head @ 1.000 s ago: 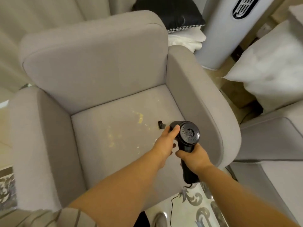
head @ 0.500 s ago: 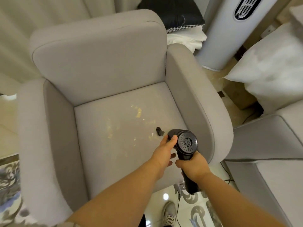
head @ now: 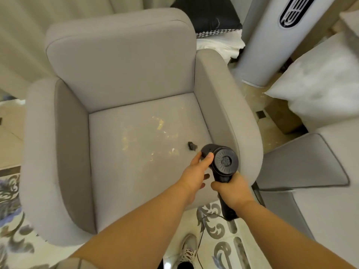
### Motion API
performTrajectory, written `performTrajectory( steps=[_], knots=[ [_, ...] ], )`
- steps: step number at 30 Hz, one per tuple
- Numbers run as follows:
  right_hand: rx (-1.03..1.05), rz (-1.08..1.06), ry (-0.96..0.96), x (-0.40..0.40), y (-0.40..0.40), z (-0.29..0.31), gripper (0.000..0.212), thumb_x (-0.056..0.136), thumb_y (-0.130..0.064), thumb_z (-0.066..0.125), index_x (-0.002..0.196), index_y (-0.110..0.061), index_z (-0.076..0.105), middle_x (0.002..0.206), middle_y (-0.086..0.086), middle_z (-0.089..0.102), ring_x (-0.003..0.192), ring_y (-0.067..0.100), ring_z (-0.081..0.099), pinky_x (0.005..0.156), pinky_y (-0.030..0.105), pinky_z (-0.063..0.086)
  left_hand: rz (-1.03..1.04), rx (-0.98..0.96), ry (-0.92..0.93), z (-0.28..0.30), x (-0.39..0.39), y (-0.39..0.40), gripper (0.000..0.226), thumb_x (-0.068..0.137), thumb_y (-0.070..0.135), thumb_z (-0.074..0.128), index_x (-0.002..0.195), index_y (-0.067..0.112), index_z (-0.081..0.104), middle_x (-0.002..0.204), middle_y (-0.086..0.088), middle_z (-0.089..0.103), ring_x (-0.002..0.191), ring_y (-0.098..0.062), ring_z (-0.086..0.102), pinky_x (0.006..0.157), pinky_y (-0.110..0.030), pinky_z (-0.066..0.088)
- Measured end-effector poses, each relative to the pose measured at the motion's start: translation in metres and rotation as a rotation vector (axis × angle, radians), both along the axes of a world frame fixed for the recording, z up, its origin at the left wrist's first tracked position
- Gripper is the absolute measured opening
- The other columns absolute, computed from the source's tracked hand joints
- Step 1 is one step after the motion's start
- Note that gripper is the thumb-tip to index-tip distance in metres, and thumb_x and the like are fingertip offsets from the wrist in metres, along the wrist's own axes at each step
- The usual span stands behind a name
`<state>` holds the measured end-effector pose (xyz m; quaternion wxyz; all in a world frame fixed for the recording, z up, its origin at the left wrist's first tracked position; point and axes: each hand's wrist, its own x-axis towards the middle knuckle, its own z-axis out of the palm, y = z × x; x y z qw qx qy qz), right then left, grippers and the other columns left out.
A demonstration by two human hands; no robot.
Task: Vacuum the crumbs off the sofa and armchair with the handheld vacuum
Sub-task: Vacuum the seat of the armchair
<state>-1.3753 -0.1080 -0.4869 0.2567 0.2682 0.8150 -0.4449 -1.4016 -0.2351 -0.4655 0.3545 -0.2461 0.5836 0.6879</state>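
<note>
A grey armchair (head: 120, 61) fills the middle of the view, with yellowish crumbs (head: 160, 123) scattered over its seat. My right hand (head: 233, 189) grips the handle of the black handheld vacuum (head: 225, 161), which hovers over the seat's right front by the armrest. My left hand (head: 194, 171) holds the vacuum's barrel, thumb on top and index finger on the far side. A small black part (head: 192, 146) shows just beyond the barrel, low over the seat; whether it is joined to the vacuum is hidden.
The grey sofa (head: 291, 167) stands to the right with a white pillow (head: 320, 84) on it. A white tower appliance (head: 272, 35) and a black cushion (head: 209, 14) sit behind the armchair. The vacuum's cord (head: 201, 235) trails over patterned floor near my shoe (head: 187, 251).
My view has shifted, so more of the chair's left arm and the floor shows. Both hands keep their hold, and the vacuum has drawn slightly back toward the seat's front.
</note>
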Motion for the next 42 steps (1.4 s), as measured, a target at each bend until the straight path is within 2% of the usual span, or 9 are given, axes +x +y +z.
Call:
performTrajectory(
  steps=[7, 11, 14, 16, 18, 27, 33, 37, 42],
  knots=[
    [-0.031, -0.016, 0.008, -0.043, -0.004, -0.026, 0.037, 0.071, -0.012, 0.075, 0.104, -0.019, 0.059, 0.090, 0.009, 0.069, 0.087, 0.032, 0.067, 0.083, 0.047, 0.057, 0.028, -0.026, 0.003, -0.026, -0.041, 0.001, 0.055, 0.093, 0.054, 0.046, 0.145, 0.039, 0.031, 0.139, 0.005, 0.045, 0.114, -0.022, 0.052, 0.096, -0.038, 0.040],
    [-0.022, -0.007, -0.037, -0.036, 0.000, -0.031, 0.039, 0.069, -0.013, 0.075, 0.105, -0.016, 0.060, 0.088, 0.011, 0.069, 0.085, 0.035, 0.068, 0.082, 0.051, 0.058, 0.016, -0.009, -0.010, -0.035, -0.033, 0.006, 0.052, 0.093, 0.054, 0.046, 0.143, 0.042, 0.032, 0.131, 0.009, 0.048, 0.117, -0.023, 0.052, 0.101, -0.042, 0.040],
    [-0.007, 0.008, -0.065, -0.021, 0.004, -0.023, 0.033, 0.072, -0.012, 0.075, 0.101, -0.017, 0.060, 0.086, 0.009, 0.068, 0.082, 0.030, 0.066, 0.075, 0.041, 0.057, 0.003, -0.001, -0.024, -0.029, -0.017, 0.009, 0.053, 0.094, 0.053, 0.044, 0.144, 0.042, 0.029, 0.141, 0.007, 0.045, 0.118, -0.023, 0.052, 0.103, -0.042, 0.039],
    [0.001, 0.019, -0.069, -0.010, 0.006, -0.014, 0.028, 0.074, -0.011, 0.074, 0.098, -0.016, 0.059, 0.081, 0.004, 0.065, 0.077, 0.023, 0.063, 0.066, 0.031, 0.049, -0.013, -0.005, -0.034, -0.021, -0.006, 0.009, 0.053, 0.094, 0.053, 0.043, 0.144, 0.041, 0.029, 0.143, 0.005, 0.043, 0.116, -0.022, 0.051, 0.102, -0.041, 0.038],
    [0.008, 0.034, -0.069, 0.000, 0.008, -0.004, 0.027, 0.073, -0.011, 0.074, 0.096, -0.015, 0.060, 0.078, 0.002, 0.064, 0.072, 0.020, 0.061, 0.062, 0.028, 0.045, -0.026, -0.013, -0.045, -0.013, 0.003, 0.008, 0.055, 0.095, 0.053, 0.043, 0.145, 0.040, 0.028, 0.144, 0.004, 0.042, 0.114, -0.021, 0.051, 0.101, -0.040, 0.038],
    [0.079, -0.020, 0.029, 0.003, 0.025, -0.004, 0.022, 0.074, -0.012, 0.074, 0.091, -0.015, 0.060, 0.078, 0.005, 0.065, 0.071, 0.021, 0.060, 0.062, 0.030, 0.044, -0.079, -0.004, 0.007, -0.006, -0.006, 0.028, 0.051, 0.096, 0.049, 0.043, 0.144, 0.039, 0.030, 0.143, 0.005, 0.044, 0.113, -0.020, 0.051, 0.097, -0.038, 0.038],
    [0.005, -0.053, -0.017, 0.024, 0.017, -0.023, 0.024, 0.072, -0.006, 0.074, 0.093, -0.010, 0.063, 0.076, 0.009, 0.065, 0.068, 0.026, 0.060, 0.062, 0.031, 0.048, -0.041, 0.005, -0.040, -0.030, 0.012, 0.019, 0.039, 0.096, 0.047, 0.046, 0.133, 0.048, 0.036, 0.127, 0.010, 0.047, 0.116, -0.023, 0.051, 0.096, -0.038, 0.037],
    [-0.049, -0.008, -0.051, 0.037, 0.002, -0.023, 0.024, 0.070, -0.009, 0.075, 0.092, -0.012, 0.065, 0.074, 0.006, 0.066, 0.068, 0.024, 0.062, 0.062, 0.031, 0.049, 0.020, -0.002, -0.062, -0.030, 0.031, 0.005, 0.049, 0.096, 0.043, 0.048, 0.142, 0.040, 0.033, 0.134, 0.006, 0.049, 0.119, -0.024, 0.052, 0.095, -0.039, 0.037],
    [-0.045, 0.080, -0.032, 0.033, -0.006, -0.010, 0.021, 0.070, -0.012, 0.074, 0.084, -0.020, 0.060, 0.075, 0.004, 0.065, 0.075, 0.026, 0.063, 0.067, 0.034, 0.051, 0.057, -0.023, -0.059, -0.019, 0.036, -0.011, 0.059, 0.095, 0.043, 0.049, 0.148, 0.037, 0.026, 0.147, -0.003, 0.039, 0.121, -0.026, 0.050, 0.102, -0.042, 0.036]
  ],
)
